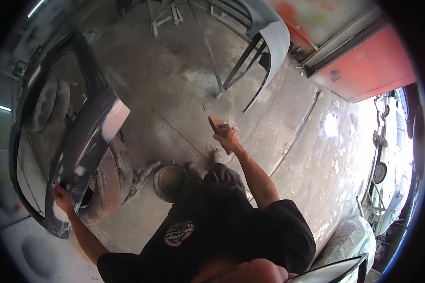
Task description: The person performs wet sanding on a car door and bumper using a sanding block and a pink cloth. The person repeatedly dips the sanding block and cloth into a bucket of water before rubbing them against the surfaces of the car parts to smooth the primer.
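My left hand (pixel 63 195) grips the dark car door (pixel 82 158) at the left, near its lower end; its fingertips are small and partly hard to see. The door has pale primed patches and an open window frame, and stands propped against worn tires (pixel 106 188). My right hand (pixel 226 139) holds a tan block (pixel 215 121), probably a sanding pad, raised over the floor ahead of me and away from the door. Beside my legs stands a round container (pixel 167 185).
A grey bumper (pixel 274 42) rests on a metal stand at the top. Red panels (pixel 363 66) line the upper right. A white car (pixel 389 165) is beyond the bright opening at right, with a plastic-covered bundle (pixel 344 243) nearer me. The concrete floor (pixel 293 151) has grooves and stains.
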Demonstrator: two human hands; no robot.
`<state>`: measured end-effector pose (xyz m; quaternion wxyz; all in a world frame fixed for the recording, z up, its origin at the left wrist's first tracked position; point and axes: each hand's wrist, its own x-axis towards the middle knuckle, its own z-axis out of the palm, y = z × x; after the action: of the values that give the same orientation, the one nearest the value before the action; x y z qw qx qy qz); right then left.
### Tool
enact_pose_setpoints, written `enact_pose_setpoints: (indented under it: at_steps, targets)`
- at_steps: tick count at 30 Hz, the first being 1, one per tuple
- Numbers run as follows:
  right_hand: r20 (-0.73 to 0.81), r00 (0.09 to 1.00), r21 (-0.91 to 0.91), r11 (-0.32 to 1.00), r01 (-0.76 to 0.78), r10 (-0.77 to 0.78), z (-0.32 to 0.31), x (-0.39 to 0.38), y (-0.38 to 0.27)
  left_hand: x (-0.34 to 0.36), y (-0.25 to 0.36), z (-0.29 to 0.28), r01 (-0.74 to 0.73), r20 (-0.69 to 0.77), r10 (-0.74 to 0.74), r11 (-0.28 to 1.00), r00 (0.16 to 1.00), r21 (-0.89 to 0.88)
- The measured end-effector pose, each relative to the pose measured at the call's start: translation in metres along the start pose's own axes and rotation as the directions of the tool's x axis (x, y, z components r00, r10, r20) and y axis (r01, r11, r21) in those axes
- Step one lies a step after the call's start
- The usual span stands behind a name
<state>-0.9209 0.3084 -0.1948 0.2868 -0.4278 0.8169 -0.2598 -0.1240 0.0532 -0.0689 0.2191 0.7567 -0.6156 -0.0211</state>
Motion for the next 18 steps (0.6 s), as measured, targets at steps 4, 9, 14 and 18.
enact_pose_setpoints:
  at_steps: [4, 9, 14, 18]
  targets:
    - [-0.08, 0.98, 0.034, 0.982, 0.186, -0.183, -0.044, 0.12, -0.055, -0.054, -0.015, -0.009, -0.168, -0.412, 0.129, 0.984, 0.902, -0.059]
    - [-0.345, 0.89, -0.103, 0.955, 0.278, -0.297, -0.12, 0.271, -0.096, -0.203, 0.007, 0.015, 0.215, -0.419, -0.248, 0.969, 0.874, -0.123]
    - [-0.369, 0.908, -0.051, 0.98, 0.192, -0.197, -0.183, 0.421, -0.185, -0.397, 0.048, -0.003, 0.749, -0.119, -0.745, 0.624, 0.656, 0.223]
    - [-0.454, 0.877, -0.273, 0.961, 0.032, -0.158, -0.228, 0.528, -0.205, -0.443, 0.125, 0.033, 0.873, 0.084, -0.894, 0.448, 0.44, 0.195]
